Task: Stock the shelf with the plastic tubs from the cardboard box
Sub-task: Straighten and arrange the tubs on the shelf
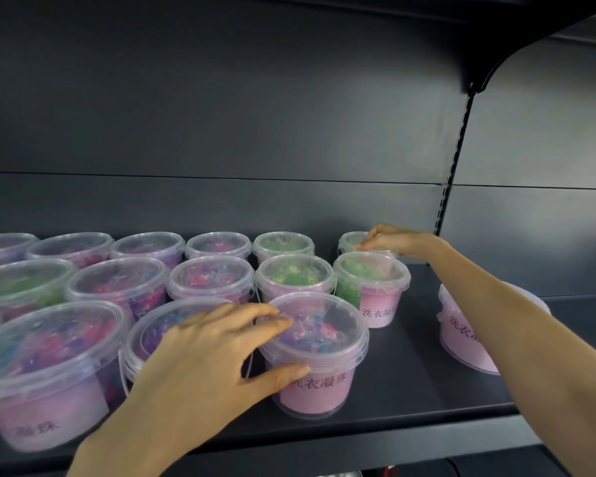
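— Starting at the near edge, what is held?
— A front tub is gripped by the left hand. The fingers are curled over its lid and the thumb is pressed against its side, so that grip is closed round it. It is stood on the shelf, near the front lip, at the right end of the front row.
— How is it made?
— Clear plastic is seen, with a clear lid and a pink label printed in dark characters. Blue, purple and pink pieces are packed inside.
— Which way is it turned?
— It is set upright, long axis vertical, lid up, with the label faced toward the front edge.
— And the surface?
— The shelf is dark grey and is backed by a dark grey back panel and a slotted upright. Other tubs are ranked in rows to the left and behind, some filled with green.
— Further back?
— A side tub, set apart to the right of the rows, is partly hidden by the right forearm. At the rear, the green-filled back tub is held at its lid by the right hand. The fingers are curled on the rim, so that grip is closed on it.
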### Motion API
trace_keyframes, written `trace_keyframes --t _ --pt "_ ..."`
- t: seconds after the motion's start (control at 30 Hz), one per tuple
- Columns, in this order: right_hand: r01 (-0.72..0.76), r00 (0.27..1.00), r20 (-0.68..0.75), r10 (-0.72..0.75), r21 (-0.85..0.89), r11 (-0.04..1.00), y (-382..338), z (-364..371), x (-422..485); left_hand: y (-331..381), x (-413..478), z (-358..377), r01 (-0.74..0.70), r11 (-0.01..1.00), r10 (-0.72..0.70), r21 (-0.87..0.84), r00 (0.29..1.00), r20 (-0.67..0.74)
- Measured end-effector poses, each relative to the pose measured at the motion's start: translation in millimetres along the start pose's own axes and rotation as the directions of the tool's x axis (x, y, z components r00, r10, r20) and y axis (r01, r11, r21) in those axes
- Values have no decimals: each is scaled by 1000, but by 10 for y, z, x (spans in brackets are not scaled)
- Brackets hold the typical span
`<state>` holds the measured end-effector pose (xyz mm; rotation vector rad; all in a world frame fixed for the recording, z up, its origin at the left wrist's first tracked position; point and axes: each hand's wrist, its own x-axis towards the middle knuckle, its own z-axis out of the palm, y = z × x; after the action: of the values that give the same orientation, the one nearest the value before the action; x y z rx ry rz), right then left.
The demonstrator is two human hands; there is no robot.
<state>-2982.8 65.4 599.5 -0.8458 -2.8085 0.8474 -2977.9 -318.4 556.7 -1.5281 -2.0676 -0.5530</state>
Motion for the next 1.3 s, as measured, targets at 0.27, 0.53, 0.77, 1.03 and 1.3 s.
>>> trace_keyframes --t 0.27,0.53,0.77,1.03,1.3 --pt "67 997 40 -69 53 996 -191 159 17 20 0 0 -3 1000 3 24 1000 3" --pt "130 991 -18 -130 20 991 -303 155 -155 35 -14 2 15 999 -15 31 1000 -3" --pt "351 928 -83 -363 -132 927 -278 168 -972 170 14 12 -17 996 23 88 997 -71" --pt "407 902 -10 -432 -316 857 -19 323 -1520 346 34 132 -10 1000 10 -18 1000 -19" --pt "240 832 -265 -487 -620 747 -99 597 -1485 396 3 138 23 1000 -23 -14 998 -52"
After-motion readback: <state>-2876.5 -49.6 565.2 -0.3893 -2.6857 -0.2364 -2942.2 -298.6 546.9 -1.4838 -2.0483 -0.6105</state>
